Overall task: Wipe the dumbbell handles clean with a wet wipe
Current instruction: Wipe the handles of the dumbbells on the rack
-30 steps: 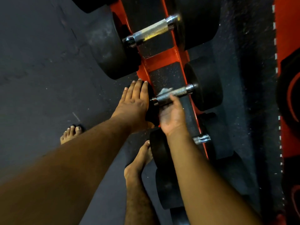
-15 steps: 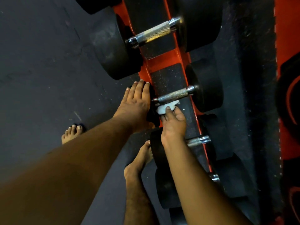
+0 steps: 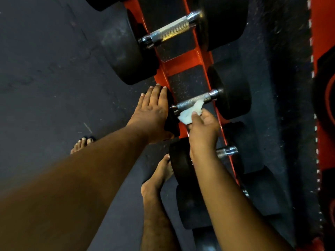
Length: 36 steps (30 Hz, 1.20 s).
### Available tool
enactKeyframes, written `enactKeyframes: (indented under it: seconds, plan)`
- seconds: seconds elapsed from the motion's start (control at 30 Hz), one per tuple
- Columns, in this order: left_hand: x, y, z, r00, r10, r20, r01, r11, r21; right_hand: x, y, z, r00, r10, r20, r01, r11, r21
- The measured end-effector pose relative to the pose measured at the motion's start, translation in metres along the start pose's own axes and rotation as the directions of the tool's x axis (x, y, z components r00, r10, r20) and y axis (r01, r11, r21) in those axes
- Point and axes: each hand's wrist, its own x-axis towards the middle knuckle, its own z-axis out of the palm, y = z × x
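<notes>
The right hand [image 3: 203, 127] pinches a crumpled white wipe [image 3: 190, 113] between thumb and fingers, its grip closed on the cloth, and the wipe's upper edge touches the near side of the middle handle [image 3: 194, 101]. That knurled steel handle belongs to a dumbbell lying across an orange rack [image 3: 183, 65]; its far weight [image 3: 231, 91] shows in full, while its near weight is mostly hidden under the left hand [image 3: 152, 113]. The left hand lies flat on that weight, fingers straight and together, its grip spread rather than curled. Beyond the middle handle, farther up the rack, sits a larger dumbbell with a thicker handle [image 3: 172, 29] between two big black weights. On the near side of the middle handle, the right forearm crosses over a third dumbbell and covers most of its bar, leaving only a chrome end [image 3: 226, 152] in sight. Below that, more dark weights continue along the rack, partly hidden by the same arm. Left of the rack is dark floor [image 3: 54, 69], where two bare feet stand: one foot [image 3: 157, 178] just beside the rack, the other [image 3: 82, 144] partly behind the left forearm.
</notes>
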Motion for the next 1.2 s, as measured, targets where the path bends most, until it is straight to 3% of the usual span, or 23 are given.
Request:
enactKeyframes:
  seconds: [0.03,0.07,0.1,0.13,0.17,0.2,0.23,0.27,0.37,0.4,0.5,0.53,0.63,0.7,0.83,1.03,1.2]
  plan:
    - [0.000,0.000,0.000,1.000,0.001,-0.003,-0.001,1.000,0.000,-0.001,-0.005,-0.007,0.963,-0.270,0.000,0.266,0.950,-0.162]
    - [0.000,0.001,0.000,1.000,0.003,-0.003,-0.003,1.000,-0.001,0.004,-0.007,-0.011,0.856,-0.514,0.055,0.507,0.814,-0.282]
    - [-0.001,0.001,0.000,1.000,0.001,0.002,-0.001,1.000,0.001,0.014,-0.007,-0.014,0.734,-0.658,0.172,0.663,0.636,-0.395]
    - [0.000,0.002,-0.001,1.000,-0.004,0.007,0.004,1.000,0.001,0.030,-0.008,-0.017,0.649,-0.690,0.319,0.733,0.455,-0.506]
    - [0.000,0.002,-0.001,1.000,-0.008,0.013,0.008,1.000,0.000,0.042,-0.010,-0.020,0.633,-0.625,0.457,0.732,0.289,-0.617]
    - [0.000,0.003,-0.002,1.000,-0.014,0.022,0.014,1.000,-0.001,0.053,-0.002,-0.022,0.663,-0.517,0.542,0.690,0.139,-0.710]
    - [0.000,0.003,-0.002,0.999,-0.020,0.030,0.020,1.000,-0.004,0.054,0.003,-0.023,0.676,-0.437,0.593,0.660,0.002,-0.751]
    - [0.000,0.003,-0.003,0.999,-0.024,0.035,0.024,1.000,-0.009,0.050,0.012,-0.023,0.639,-0.398,0.658,0.681,-0.105,-0.725]
    - [0.000,0.003,-0.002,0.999,-0.027,0.041,0.028,1.000,-0.011,0.039,0.027,-0.028,0.381,-0.322,0.866,0.817,-0.320,-0.479]
    - [0.001,0.003,-0.002,0.999,-0.026,0.042,0.026,1.000,-0.006,0.044,0.024,-0.032,0.369,-0.304,0.878,0.818,-0.342,-0.462]
    - [0.001,0.000,-0.001,0.999,-0.026,0.033,0.026,1.000,0.000,0.061,0.009,-0.036,0.582,-0.346,0.736,0.701,-0.246,-0.670]
    - [0.001,0.001,-0.001,0.999,-0.025,0.028,0.025,1.000,0.003,0.059,0.009,-0.034,0.590,-0.355,0.725,0.694,-0.236,-0.680]
    - [0.001,0.003,0.000,0.999,-0.023,0.033,0.023,1.000,0.010,0.046,0.018,-0.025,0.449,-0.263,0.854,0.822,-0.252,-0.510]
    - [0.000,0.003,0.000,0.999,-0.027,0.033,0.026,1.000,0.014,0.048,0.009,-0.016,0.416,-0.229,0.880,0.844,-0.263,-0.467]
    - [0.001,0.003,0.000,0.999,-0.031,0.024,0.031,1.000,0.002,0.056,-0.015,0.008,0.509,-0.070,0.858,0.820,-0.265,-0.508]
    - [0.001,0.000,0.002,1.000,-0.019,0.014,0.019,1.000,-0.002,0.063,0.003,-0.036,0.499,-0.174,0.849,0.758,-0.387,-0.525]
    - [0.002,0.001,0.002,0.999,-0.028,0.019,0.028,1.000,0.007,0.083,-0.034,0.008,0.646,0.000,0.763,0.712,-0.358,-0.603]
